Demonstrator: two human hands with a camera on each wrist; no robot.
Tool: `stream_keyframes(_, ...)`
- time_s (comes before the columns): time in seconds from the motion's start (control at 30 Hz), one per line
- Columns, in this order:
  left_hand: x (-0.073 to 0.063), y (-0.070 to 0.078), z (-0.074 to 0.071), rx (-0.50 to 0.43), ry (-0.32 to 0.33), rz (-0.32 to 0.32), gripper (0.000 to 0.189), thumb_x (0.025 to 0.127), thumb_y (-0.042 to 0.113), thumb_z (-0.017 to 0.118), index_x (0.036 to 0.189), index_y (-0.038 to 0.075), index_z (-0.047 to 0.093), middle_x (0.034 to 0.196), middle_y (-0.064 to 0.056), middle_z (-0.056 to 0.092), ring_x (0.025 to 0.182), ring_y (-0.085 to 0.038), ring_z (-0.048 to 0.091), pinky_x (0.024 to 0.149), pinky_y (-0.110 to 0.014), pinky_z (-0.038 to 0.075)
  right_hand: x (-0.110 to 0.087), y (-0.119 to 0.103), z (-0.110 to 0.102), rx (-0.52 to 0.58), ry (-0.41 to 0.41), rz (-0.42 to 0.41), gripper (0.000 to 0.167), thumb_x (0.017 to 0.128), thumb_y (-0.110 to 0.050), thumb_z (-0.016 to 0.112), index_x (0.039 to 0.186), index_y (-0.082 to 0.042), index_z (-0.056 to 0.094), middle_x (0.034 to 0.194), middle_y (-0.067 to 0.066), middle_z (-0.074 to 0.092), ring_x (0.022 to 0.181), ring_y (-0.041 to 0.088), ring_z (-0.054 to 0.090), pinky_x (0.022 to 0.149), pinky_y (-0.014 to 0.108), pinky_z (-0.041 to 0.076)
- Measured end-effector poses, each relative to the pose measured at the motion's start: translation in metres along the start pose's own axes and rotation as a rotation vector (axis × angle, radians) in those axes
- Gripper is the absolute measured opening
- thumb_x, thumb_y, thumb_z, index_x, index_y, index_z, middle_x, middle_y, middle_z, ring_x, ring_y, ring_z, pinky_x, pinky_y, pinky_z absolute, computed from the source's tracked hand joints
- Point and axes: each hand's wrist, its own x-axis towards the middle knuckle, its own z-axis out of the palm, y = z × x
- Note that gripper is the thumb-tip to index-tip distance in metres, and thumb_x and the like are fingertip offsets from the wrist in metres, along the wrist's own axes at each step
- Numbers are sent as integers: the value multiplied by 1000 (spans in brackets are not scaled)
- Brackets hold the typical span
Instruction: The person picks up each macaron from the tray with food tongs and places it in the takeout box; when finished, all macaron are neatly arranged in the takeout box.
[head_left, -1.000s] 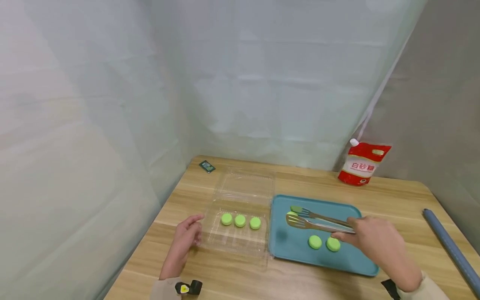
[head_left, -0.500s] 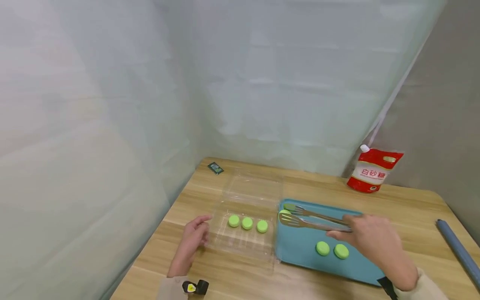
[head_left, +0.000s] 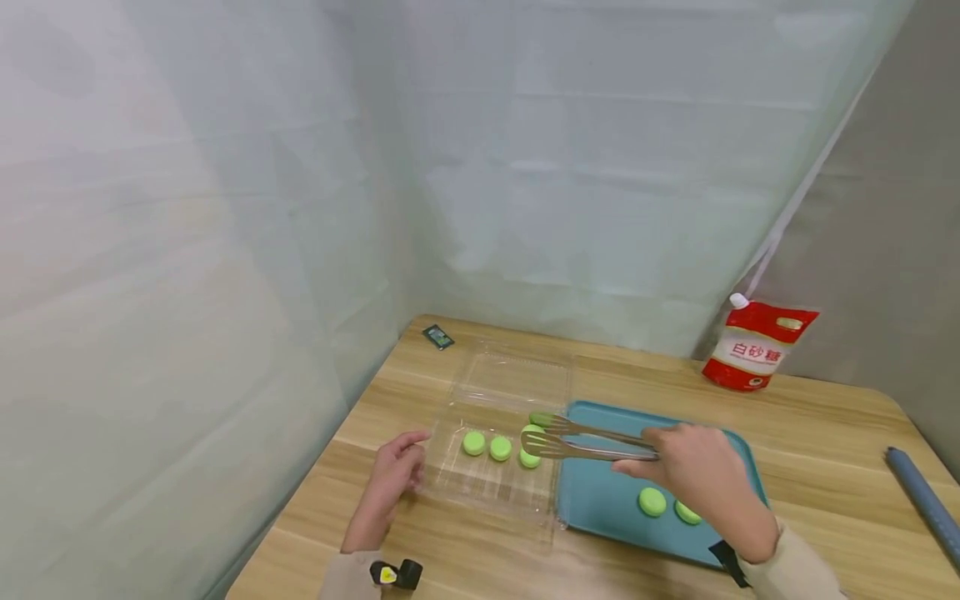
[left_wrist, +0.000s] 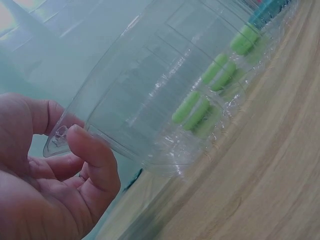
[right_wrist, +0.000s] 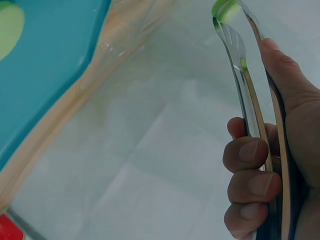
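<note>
My left hand (head_left: 393, 471) pinches the left rim of an open clear plastic box (left_wrist: 115, 95) between its fingertips. In the head view, three green macarons (head_left: 500, 448) sit in a row in the box's base. My right hand (head_left: 701, 483) grips metal serving tongs (head_left: 596, 452) with slotted, fork-like ends. Between those ends is another green macaron (right_wrist: 227, 9), held over the right side of the box and overlapping the rightmost macaron in the head view. Two more macarons (head_left: 652, 502) lie on the blue tray (head_left: 600, 500) below my right hand, one partly hidden by it.
The box's clear lid (head_left: 517, 375) lies folded back behind its base, and the tray stands right against the box. A red and white pouch (head_left: 757, 346) stands at the back right. A small dark packet (head_left: 438, 337) lies back left, a grey-blue roll (head_left: 922, 500) far right.
My right hand and the tongs have moved left, carrying the macaron from over the tray to over the box. The left hand stays at the box's rim. The head view has shifted slightly.
</note>
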Motion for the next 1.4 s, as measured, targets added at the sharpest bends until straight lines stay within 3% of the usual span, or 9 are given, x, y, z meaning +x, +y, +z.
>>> stream_keyframes(0.5, 1, -2, -1, -4, 1, -5, 46, 91, -3, 49, 137, -7, 53, 70, -1, 45, 58, -13, 42, 49, -22, 38, 12, -18, 21, 95, -85, 28, 60, 84, -78, 48, 59, -26, 36, 59, -15, 11, 50, 0, 11, 44, 22, 11)
stream_keyframes(0.8, 4, -3, -1, 3, 10, -14, 46, 91, -2, 49, 136, -6, 54, 70, -1, 46, 58, -13, 43, 49, -22, 38, 25, -28, 39, 109, -224, 75, 51, 76, -61, 78, 62, -24, 46, 51, -12, 22, 44, 4, 23, 41, 24, 20)
stream_keyframes(1.03, 5, -2, -1, 15, 21, -16, 46, 90, -2, 48, 136, -7, 54, 70, -1, 46, 58, -13, 43, 49, -22, 37, 32, -36, 58, 139, -226, 29, 45, 78, -60, 77, 62, -25, 52, 49, -13, 28, 43, 3, 26, 41, 23, 21)
stream_keyframes(1.23, 3, 2, 0, 9, 23, -3, 43, 90, -3, 48, 132, -7, 57, 72, -1, 47, 58, -12, 42, 48, -21, 37, 35, -43, 68, 124, -206, -5, 55, 80, -61, 74, 57, -25, 39, 50, -12, 16, 43, 4, 20, 45, 23, 11)
stream_keyframes(1.4, 4, 1, 0, 0, 20, 2, 44, 89, -4, 48, 131, -8, 57, 71, -1, 46, 56, -11, 41, 48, -20, 37, 37, -48, 74, 116, -219, 0, 61, 78, -63, 74, 57, -25, 31, 53, -11, 13, 46, 4, 14, 46, 24, 10)
